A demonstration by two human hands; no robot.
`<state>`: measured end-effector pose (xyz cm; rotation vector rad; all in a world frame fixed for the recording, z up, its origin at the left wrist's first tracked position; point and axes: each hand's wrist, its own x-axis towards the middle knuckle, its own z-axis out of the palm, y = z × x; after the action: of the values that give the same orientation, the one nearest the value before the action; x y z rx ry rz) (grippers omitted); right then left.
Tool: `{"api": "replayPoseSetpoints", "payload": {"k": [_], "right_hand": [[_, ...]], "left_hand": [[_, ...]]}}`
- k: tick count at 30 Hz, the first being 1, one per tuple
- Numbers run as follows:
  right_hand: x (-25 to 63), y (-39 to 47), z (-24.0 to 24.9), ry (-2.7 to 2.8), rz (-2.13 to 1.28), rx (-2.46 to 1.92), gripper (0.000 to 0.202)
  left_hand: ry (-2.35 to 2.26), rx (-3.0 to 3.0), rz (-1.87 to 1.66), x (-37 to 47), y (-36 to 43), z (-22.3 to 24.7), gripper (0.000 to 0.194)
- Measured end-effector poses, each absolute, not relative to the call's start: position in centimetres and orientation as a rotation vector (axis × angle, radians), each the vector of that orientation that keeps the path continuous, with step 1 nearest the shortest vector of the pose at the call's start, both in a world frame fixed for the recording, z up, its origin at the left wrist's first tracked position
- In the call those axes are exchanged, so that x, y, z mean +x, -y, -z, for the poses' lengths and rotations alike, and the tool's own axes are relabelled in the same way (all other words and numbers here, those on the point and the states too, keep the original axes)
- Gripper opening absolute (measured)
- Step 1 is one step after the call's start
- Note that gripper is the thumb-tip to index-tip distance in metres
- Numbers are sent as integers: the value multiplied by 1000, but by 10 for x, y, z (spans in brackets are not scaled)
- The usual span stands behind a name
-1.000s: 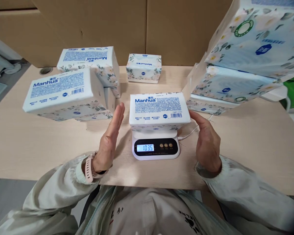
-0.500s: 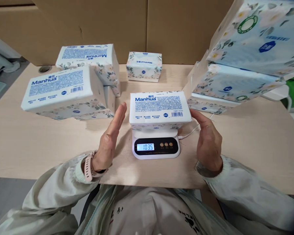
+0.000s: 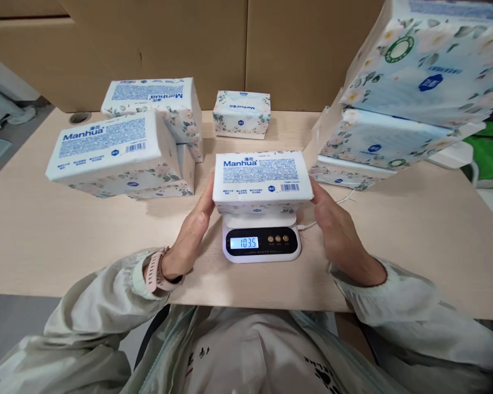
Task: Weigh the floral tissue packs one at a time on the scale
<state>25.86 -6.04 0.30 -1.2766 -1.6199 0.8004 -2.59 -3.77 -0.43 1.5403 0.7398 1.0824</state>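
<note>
A floral Manhua tissue pack (image 3: 263, 183) is over the white scale (image 3: 262, 244), whose lit display reads 103.5. My left hand (image 3: 191, 238) is against the pack's left end, and my right hand (image 3: 339, 235) presses the right end, so the pack is held between them. The fingertips are partly hidden behind the pack's sides. Whether the pack's underside rests on the scale cannot be made out.
Several tissue packs (image 3: 107, 148) are piled at the left. A smaller pack (image 3: 241, 115) stands at the back by the cardboard (image 3: 156, 44). A tall stack of packs (image 3: 394, 131) leans at the right. A white cable (image 3: 347, 197) runs from the scale.
Both hands have moved inward onto the pack's ends. The pack has shifted slightly left relative to the scale. The view has shifted a little.
</note>
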Motion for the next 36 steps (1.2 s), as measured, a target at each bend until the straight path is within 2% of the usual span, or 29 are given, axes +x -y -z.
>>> {"api": "replayPoseSetpoints", "payload": {"k": [5, 9, 15, 17, 21, 23, 27, 32, 34, 36], "right_hand": [[237, 87, -42, 1950, -862, -1053, 75], [207, 97, -51, 2180, -980, -882, 86], [159, 57, -42, 2426, -1021, -745, 59], [158, 34, -45, 2458, -821, -720, 51], [182, -34, -54, 2243, -331, -973, 43], [196, -81, -52, 2163, -280, -1202, 48], [206, -186, -31, 2206, -346, -1344, 81], [184, -281, -12, 2370, -436, -1319, 119], [177, -294, -12, 2393, -468, -1373, 124], [174, -291, -12, 2404, -461, -1424, 117]], "left_hand": [[-923, 1594, -1341, -43, 90, -17, 67], [-1181, 1490, -1546, -72, 134, -12, 63], [-1573, 1367, -1526, -113, 124, 25, 64], [-1581, 1426, -1558, -116, 115, 30, 69], [-1570, 1829, -1916, -108, 116, 23, 77], [-1459, 2142, -1900, -102, 122, 13, 74], [-1066, 2508, -1531, -81, 123, -8, 69], [-899, 2157, -1526, -41, 112, -27, 56], [-932, 1994, -1475, -29, 109, -32, 49], [-967, 1797, -1415, -20, 102, -36, 46]]}}
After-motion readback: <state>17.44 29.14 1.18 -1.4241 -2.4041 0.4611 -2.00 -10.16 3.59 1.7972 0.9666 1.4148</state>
